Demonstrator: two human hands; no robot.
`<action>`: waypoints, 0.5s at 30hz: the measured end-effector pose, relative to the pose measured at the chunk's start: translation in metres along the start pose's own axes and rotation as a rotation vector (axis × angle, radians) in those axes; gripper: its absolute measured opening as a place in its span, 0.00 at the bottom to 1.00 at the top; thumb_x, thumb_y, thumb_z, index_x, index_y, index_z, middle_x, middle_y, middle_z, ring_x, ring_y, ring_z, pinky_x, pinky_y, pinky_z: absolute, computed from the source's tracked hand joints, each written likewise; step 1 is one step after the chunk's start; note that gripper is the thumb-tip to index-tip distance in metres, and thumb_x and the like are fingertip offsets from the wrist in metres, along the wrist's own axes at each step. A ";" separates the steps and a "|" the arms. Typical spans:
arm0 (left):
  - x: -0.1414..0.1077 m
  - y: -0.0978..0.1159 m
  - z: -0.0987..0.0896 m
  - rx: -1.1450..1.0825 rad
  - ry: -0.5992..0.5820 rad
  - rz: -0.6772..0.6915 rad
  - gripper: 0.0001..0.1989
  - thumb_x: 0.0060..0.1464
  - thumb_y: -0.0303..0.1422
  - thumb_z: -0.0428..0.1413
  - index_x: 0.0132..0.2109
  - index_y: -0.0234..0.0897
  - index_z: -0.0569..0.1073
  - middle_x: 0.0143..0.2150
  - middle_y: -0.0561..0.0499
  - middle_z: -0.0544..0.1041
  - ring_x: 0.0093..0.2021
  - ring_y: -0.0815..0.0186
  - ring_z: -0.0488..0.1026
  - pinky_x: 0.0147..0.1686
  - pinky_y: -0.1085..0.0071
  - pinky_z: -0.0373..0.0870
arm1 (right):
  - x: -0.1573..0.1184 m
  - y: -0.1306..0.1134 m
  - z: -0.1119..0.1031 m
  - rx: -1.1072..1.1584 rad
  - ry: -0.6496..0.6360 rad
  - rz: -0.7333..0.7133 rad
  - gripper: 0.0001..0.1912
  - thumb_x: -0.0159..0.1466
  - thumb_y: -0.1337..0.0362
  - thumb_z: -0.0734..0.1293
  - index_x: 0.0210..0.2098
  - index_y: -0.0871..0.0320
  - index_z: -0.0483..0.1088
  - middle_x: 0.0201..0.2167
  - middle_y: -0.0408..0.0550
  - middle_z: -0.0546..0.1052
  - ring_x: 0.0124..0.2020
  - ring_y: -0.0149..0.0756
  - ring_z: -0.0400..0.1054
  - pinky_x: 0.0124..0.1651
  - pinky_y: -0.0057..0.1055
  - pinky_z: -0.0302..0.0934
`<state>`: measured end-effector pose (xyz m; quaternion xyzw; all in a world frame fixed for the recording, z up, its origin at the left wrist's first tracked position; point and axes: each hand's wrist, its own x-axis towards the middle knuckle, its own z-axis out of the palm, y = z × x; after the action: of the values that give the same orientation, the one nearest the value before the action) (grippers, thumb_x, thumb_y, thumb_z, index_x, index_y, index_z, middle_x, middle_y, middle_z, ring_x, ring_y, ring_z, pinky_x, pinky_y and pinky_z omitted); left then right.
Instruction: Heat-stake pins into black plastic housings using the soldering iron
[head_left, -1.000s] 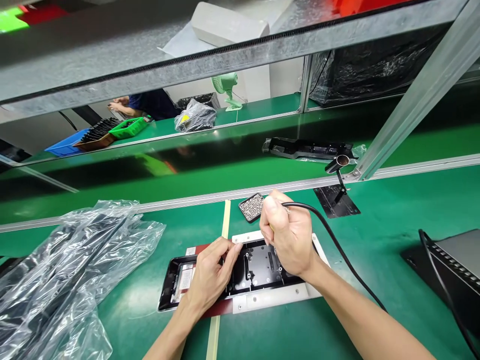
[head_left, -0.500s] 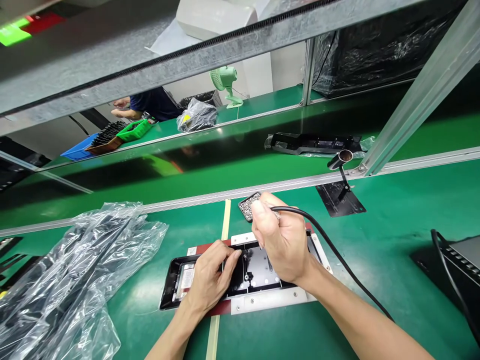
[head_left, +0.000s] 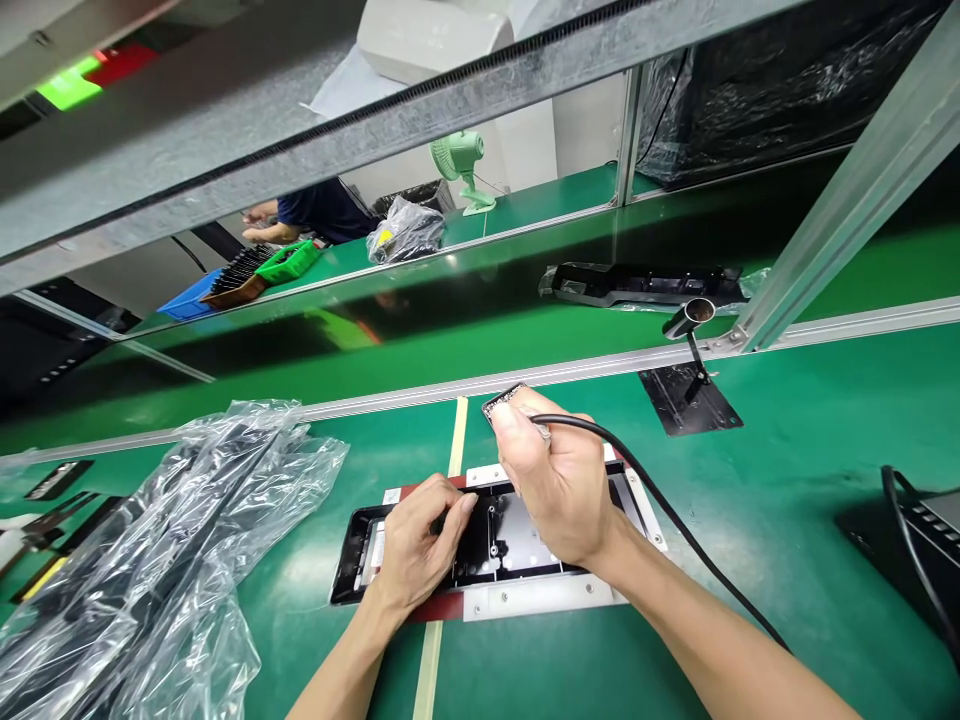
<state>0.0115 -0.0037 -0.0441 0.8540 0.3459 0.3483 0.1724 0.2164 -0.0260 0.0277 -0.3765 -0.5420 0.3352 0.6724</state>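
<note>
Since the earlier frames, the right hand has shifted slightly leftward over the case and now hides most of the screw tray behind it. Far left, a clear plastic bag lies on the desk. Next comes the case's left end, jutting past the fixture, then the left hand, laid across the case with bent fingers; whether it grips cannot be told. The case's middle shows between both hands. Over its right half, the right hand is closed around a corded tool, mostly hidden in the fist. Farther right is a stand.
</note>
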 end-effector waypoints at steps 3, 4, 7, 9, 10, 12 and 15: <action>0.008 0.011 -0.004 -0.066 0.053 -0.096 0.12 0.67 0.28 0.54 0.32 0.38 0.69 0.28 0.55 0.68 0.28 0.69 0.64 0.31 0.70 0.60 | 0.000 -0.001 -0.002 -0.004 -0.011 0.013 0.22 0.75 0.53 0.59 0.26 0.55 0.58 0.23 0.38 0.60 0.24 0.27 0.55 0.32 0.32 0.53; 0.011 0.017 -0.006 -0.095 0.060 -0.139 0.13 0.68 0.30 0.54 0.31 0.38 0.69 0.28 0.55 0.67 0.28 0.69 0.64 0.31 0.70 0.60 | -0.001 -0.001 -0.002 -0.007 -0.009 0.011 0.21 0.75 0.52 0.59 0.28 0.55 0.61 0.25 0.38 0.62 0.24 0.27 0.57 0.32 0.32 0.55; 0.026 0.034 -0.011 -0.184 0.034 -0.245 0.17 0.71 0.37 0.50 0.32 0.38 0.69 0.29 0.54 0.70 0.31 0.68 0.67 0.34 0.70 0.62 | -0.002 0.000 -0.002 -0.006 0.010 0.003 0.19 0.75 0.49 0.57 0.36 0.54 0.67 0.28 0.39 0.67 0.23 0.26 0.59 0.31 0.32 0.56; 0.038 0.043 -0.012 -0.254 0.016 -0.273 0.18 0.72 0.41 0.48 0.36 0.38 0.72 0.32 0.53 0.73 0.34 0.67 0.69 0.37 0.69 0.64 | -0.002 0.001 -0.001 0.009 0.024 0.019 0.17 0.75 0.50 0.58 0.39 0.54 0.68 0.26 0.38 0.66 0.22 0.26 0.59 0.29 0.31 0.55; 0.043 0.046 -0.011 -0.306 0.015 -0.276 0.18 0.73 0.44 0.47 0.39 0.39 0.73 0.34 0.52 0.74 0.36 0.66 0.70 0.39 0.69 0.65 | -0.002 0.002 0.000 0.022 0.029 0.033 0.16 0.75 0.50 0.58 0.39 0.54 0.67 0.25 0.37 0.65 0.21 0.27 0.58 0.29 0.31 0.55; 0.053 0.050 -0.008 -0.436 0.018 -0.270 0.21 0.73 0.48 0.44 0.44 0.39 0.73 0.38 0.50 0.75 0.40 0.64 0.72 0.44 0.67 0.67 | -0.001 0.002 0.000 0.053 0.029 0.054 0.17 0.75 0.50 0.59 0.35 0.54 0.67 0.24 0.38 0.65 0.21 0.27 0.60 0.29 0.30 0.57; 0.067 0.053 0.001 -0.553 0.017 -0.246 0.27 0.71 0.55 0.40 0.46 0.39 0.72 0.42 0.46 0.76 0.43 0.60 0.73 0.48 0.63 0.70 | 0.001 -0.001 -0.001 0.035 0.010 0.014 0.22 0.75 0.52 0.59 0.28 0.55 0.66 0.28 0.42 0.69 0.26 0.29 0.64 0.33 0.31 0.62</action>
<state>0.0717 0.0065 0.0156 0.7235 0.3403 0.4127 0.4364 0.2181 -0.0255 0.0288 -0.3699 -0.5301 0.3475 0.6793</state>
